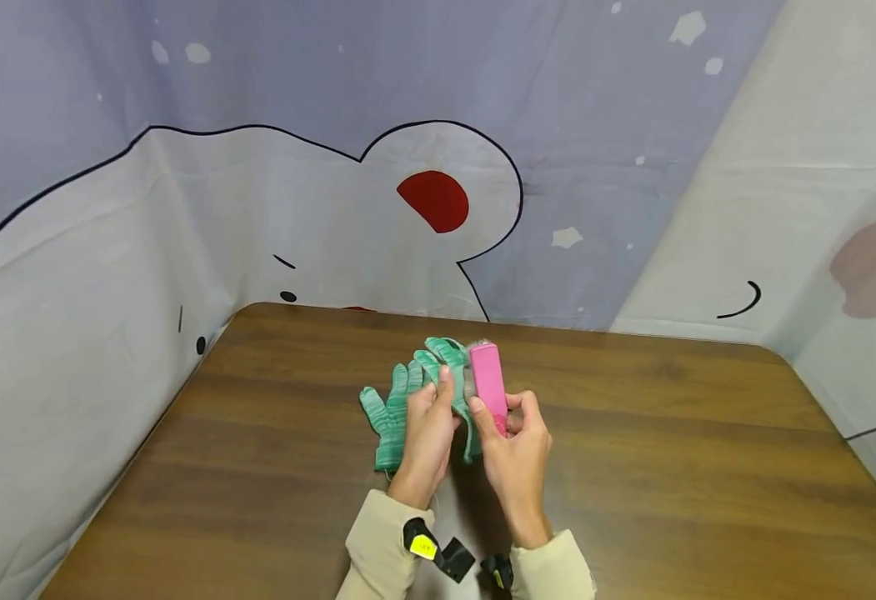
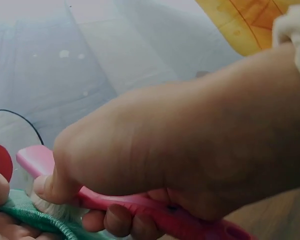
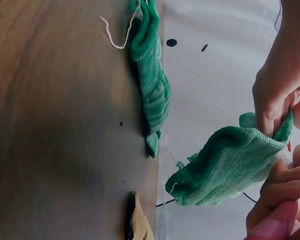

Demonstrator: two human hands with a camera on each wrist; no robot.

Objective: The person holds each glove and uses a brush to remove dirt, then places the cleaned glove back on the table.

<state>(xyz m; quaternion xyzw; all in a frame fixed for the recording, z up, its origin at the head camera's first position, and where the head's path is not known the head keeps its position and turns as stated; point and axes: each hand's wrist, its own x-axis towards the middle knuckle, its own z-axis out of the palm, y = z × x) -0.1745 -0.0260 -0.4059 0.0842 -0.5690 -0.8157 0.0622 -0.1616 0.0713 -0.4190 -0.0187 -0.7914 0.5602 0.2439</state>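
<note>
A green knitted glove [image 1: 460, 392] is held up in my left hand [image 1: 427, 437], which pinches its cuff side between thumb and fingers. My right hand [image 1: 516, 454] grips a pink brush [image 1: 488, 379] by the handle, thumb laid along it. In the left wrist view the brush's pale bristles [image 2: 52, 207] touch the glove's fabric. The right wrist view shows the held glove [image 3: 230, 167] with its cuff gaping. A second green glove [image 1: 390, 421] lies on the table to the left of my left hand.
The brown wooden table [image 1: 670, 467] reaches back to a printed cloth backdrop [image 1: 295, 200]. A white thread [image 3: 117, 45] trails from the lying glove's cuff. An unclear tan and black thing [image 3: 139, 222] shows at the bottom of the right wrist view.
</note>
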